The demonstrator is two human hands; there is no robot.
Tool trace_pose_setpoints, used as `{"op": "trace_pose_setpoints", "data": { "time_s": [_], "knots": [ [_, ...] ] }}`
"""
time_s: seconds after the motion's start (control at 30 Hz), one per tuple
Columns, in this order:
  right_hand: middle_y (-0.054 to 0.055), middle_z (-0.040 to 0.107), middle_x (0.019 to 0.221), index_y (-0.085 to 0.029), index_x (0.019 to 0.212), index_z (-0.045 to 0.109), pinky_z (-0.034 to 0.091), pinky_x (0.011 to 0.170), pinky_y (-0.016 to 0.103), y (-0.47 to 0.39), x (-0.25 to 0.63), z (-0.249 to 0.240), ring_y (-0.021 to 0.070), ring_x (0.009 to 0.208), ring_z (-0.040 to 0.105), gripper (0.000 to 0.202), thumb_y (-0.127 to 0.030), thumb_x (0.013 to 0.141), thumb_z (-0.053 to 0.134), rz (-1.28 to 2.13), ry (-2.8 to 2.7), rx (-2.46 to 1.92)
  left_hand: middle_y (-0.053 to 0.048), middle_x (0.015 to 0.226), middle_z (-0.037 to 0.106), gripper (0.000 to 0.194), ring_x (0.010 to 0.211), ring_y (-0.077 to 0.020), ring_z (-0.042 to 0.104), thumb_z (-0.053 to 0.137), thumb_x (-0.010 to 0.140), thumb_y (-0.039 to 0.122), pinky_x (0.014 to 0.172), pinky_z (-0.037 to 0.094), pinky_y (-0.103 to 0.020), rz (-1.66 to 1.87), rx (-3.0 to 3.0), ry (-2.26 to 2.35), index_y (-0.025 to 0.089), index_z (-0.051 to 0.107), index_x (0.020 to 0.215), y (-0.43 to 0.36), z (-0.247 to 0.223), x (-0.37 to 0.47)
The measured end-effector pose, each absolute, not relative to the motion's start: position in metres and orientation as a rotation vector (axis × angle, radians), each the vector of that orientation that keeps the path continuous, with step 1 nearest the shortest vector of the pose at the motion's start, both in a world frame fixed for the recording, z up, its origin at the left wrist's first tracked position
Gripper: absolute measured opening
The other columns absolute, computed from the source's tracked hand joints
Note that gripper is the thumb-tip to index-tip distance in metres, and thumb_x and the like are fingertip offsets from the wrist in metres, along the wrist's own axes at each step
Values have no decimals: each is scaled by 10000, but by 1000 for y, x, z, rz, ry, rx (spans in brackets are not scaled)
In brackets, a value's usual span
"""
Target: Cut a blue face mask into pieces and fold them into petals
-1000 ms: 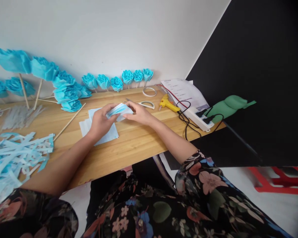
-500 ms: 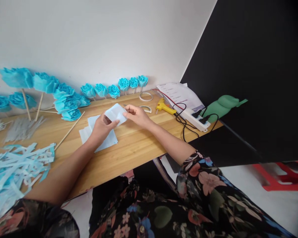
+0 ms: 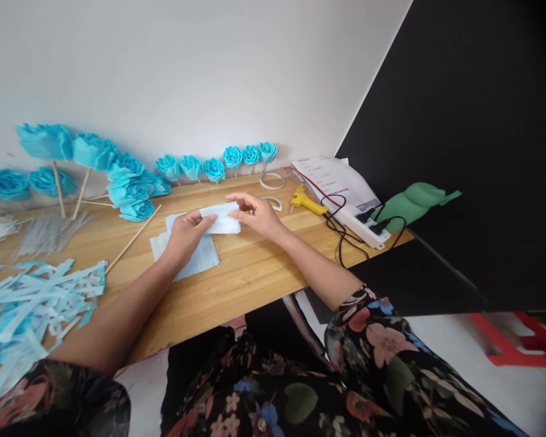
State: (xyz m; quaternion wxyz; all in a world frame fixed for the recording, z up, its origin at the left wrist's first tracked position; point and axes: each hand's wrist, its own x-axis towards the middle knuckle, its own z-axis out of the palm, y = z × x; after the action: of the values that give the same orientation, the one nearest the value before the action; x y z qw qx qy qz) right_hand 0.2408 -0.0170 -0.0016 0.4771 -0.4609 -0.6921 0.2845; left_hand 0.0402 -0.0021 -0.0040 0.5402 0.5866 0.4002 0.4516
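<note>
Between my two hands is a folded pale blue sheet [image 3: 220, 220], thin like fabric or crepe paper, held just above the table. My left hand [image 3: 187, 235] is closed on its left end, thumb on top. At the right end, my right hand [image 3: 258, 216] pinches it between thumb and fingers. More pale blue sheets [image 3: 198, 260] lie flat on the wood under and beside my left hand. A roll of tape [image 3: 273, 204] rests just behind my right hand, partly covered by it.
Blue flowers [image 3: 131, 182] on sticks line the wall. Cut strips [image 3: 36, 303] heap up at the left, with a loose stick [image 3: 134, 238] nearby. A yellow glue gun [image 3: 307, 200], power strip [image 3: 364, 226], papers [image 3: 334, 179] and green object [image 3: 414, 203] occupy the right.
The sheet in my hands has gone from a tilted, wider piece to a narrower folded band held level. My right hand still pinches its right end. The view has shifted slightly.
</note>
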Motion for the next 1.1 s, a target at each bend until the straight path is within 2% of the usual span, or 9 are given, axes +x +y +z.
{"op": "trace_pose_setpoints", "data": {
  "time_s": [0.23, 0.4, 0.6, 0.87, 1.0, 1.1],
  "knots": [
    [1, 680, 860, -185, 1043, 694, 465, 746, 261, -16, 240, -2, 134, 784, 610, 322, -398, 804, 663, 755, -1593, -1131, -48, 740, 731, 371, 734, -216, 637, 830, 638, 514, 673, 497, -320, 1069, 1367, 975, 178, 740, 769, -3, -2, 40],
    [-42, 630, 761, -203, 1095, 636, 450, 708, 250, -17, 240, -1, 117, 696, 570, 369, -396, 788, 701, 717, -1559, -1130, -31, 719, 713, 364, 698, -191, 609, 828, 638, 510, 640, 467, -297, 1042, 1401, 969, 176, 728, 742, -3, -5, 39],
    [-13, 697, 848, -211, 1057, 593, 476, 751, 265, -18, 239, 3, 131, 757, 632, 375, -402, 764, 730, 739, -1534, -1109, -31, 765, 720, 346, 671, -162, 577, 822, 649, 499, 611, 442, -273, 1070, 1385, 987, 178, 732, 741, 0, -3, 37],
    [16, 707, 843, -185, 890, 635, 492, 740, 263, -19, 238, 1, 146, 795, 666, 181, -346, 817, 668, 633, -1557, -1114, -11, 747, 685, 288, 690, -162, 580, 800, 708, 463, 646, 447, -270, 1013, 1463, 938, 188, 731, 760, 2, -8, 33],
    [14, 724, 836, -184, 869, 673, 495, 732, 262, -19, 240, 3, 145, 778, 666, 143, -323, 833, 667, 627, -1583, -1149, -43, 823, 701, 390, 772, -205, 611, 676, 803, 564, 706, 479, -300, 959, 1510, 902, 190, 760, 877, 5, -3, 27],
    [9, 738, 839, -192, 858, 699, 500, 742, 264, -21, 240, 5, 140, 770, 664, 98, -285, 849, 670, 591, -1675, -1143, -39, 756, 680, 457, 732, -204, 599, 591, 845, 610, 695, 476, -298, 885, 1607, 920, 193, 772, 895, 5, 8, 23]
  ]
}}
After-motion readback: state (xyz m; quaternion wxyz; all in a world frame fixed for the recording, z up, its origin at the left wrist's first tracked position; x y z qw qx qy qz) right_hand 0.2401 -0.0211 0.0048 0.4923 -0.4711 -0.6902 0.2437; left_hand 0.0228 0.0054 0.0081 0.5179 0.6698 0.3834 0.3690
